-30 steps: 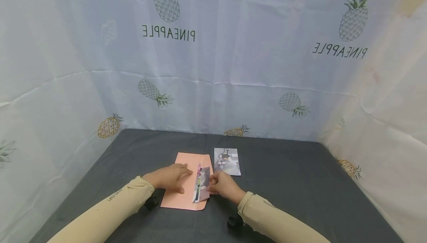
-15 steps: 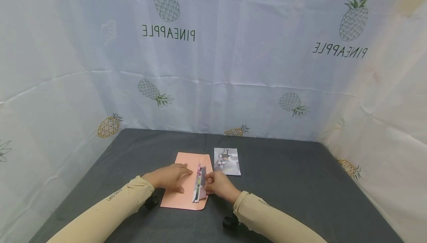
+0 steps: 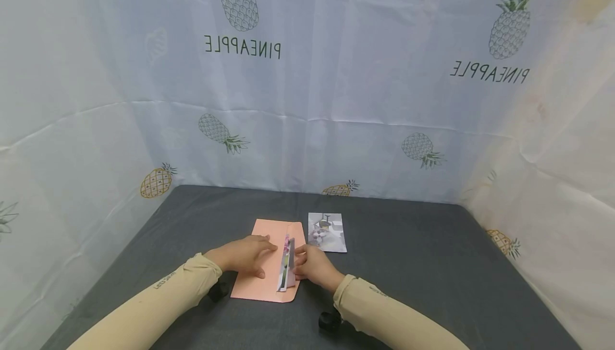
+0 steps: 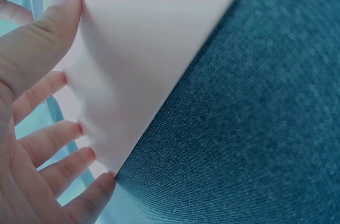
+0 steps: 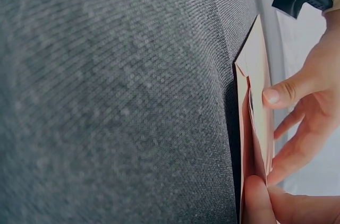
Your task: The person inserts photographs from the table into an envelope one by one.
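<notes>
A salmon-pink envelope (image 3: 254,288) lies on the dark cloth, its opening facing right. My left hand (image 3: 245,255) rests on it with spread fingers; in the left wrist view those fingertips press along the envelope's surface (image 4: 122,75). At the opening, a narrow strip of a picture card (image 3: 290,278) shows, the rest of it hidden inside the envelope. My right hand (image 3: 312,264) pinches the card's right edge between thumb and fingers. The right wrist view shows its thumb (image 5: 259,197) at the parted opening. Behind lies a second picture card (image 3: 329,235), flat and untouched.
The dark cloth-covered table (image 3: 408,264) extends to both sides. A white curtain (image 3: 307,83) with pineapple prints encloses it at the back and sides. Black wrist-worn devices (image 3: 329,320) sit beneath both wrists.
My right hand has moved slightly left, and the picture card has slid left so that less of it shows outside the envelope. My left hand and the second card have stayed put.
</notes>
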### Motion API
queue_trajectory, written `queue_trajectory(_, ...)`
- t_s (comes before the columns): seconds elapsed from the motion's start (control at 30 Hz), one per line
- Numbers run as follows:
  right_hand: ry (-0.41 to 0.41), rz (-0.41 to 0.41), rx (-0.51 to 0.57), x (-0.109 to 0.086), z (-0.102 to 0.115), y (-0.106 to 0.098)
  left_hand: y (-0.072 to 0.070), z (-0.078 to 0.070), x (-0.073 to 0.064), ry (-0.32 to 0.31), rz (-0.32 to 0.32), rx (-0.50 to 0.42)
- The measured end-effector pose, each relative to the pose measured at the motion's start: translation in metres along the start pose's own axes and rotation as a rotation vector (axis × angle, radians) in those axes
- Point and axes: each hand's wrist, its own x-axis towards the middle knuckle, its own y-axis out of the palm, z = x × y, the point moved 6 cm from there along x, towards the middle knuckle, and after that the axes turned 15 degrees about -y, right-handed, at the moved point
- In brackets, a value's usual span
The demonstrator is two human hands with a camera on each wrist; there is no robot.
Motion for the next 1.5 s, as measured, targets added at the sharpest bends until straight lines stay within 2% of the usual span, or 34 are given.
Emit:
queue_trajectory(0.2, -0.003, 0.005, 0.037, 0.0011, -0.0007, 0.0016, 0.0010, 0.0004, 0.0003, -0.018, 0.006, 0.000)
queue_trajectory(0.5, -0.010, 0.003, 0.031, 0.0021, 0.0000, 0.0040, -0.0020, -0.0024, -0.0017, -0.009, 0.003, -0.007)
queue_trajectory(0.93, 0.026, 0.009, -0.055, 0.0050, -0.0006, 0.0059, -0.0036, -0.0045, -0.0024, 0.008, -0.006, 0.007)
queue_trajectory(1.13, 0.016, 0.020, -0.088, 0.0044, 0.0026, 0.0066, -0.0047, -0.0059, -0.0035, 0.010, -0.004, 0.008)
queue_trajectory(1.5, 0.018, 0.009, -0.052, 0.0042, 0.0049, 0.0076, -0.0032, -0.0043, -0.0018, 0.004, 0.010, 0.005)
